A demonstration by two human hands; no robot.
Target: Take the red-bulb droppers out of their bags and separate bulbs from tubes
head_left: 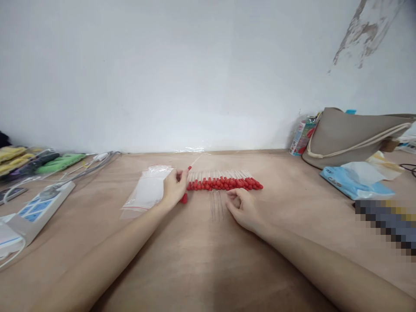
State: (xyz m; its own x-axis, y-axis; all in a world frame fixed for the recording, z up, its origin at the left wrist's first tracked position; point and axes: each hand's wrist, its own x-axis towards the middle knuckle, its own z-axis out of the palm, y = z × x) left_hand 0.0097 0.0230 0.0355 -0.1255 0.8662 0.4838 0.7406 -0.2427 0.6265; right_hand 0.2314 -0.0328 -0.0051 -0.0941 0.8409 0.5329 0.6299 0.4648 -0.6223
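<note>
My left hand (174,187) is closed around a thin tool with a red handle (183,199). Its pale, slender shaft points up and away toward the wall. Just right of this hand lies a dense row of similar red-handled tools (224,183), shafts toward the wall. Several thin metal needle-like rods (216,204) lie side by side in front of the row. Beside them, my right hand (244,209) rests low with its fingers loosely curled and its thumb apart; no held object shows there. Clear plastic zip bags (146,188) lie left of and partly behind my left hand.
At left are a white power strip (48,210) with cables and green and yellow packets (60,163). A grey bag (354,136), a spray can (302,138) and a blue tissue pack (355,181) stand at right. The wall (195,86) bounds the table's back.
</note>
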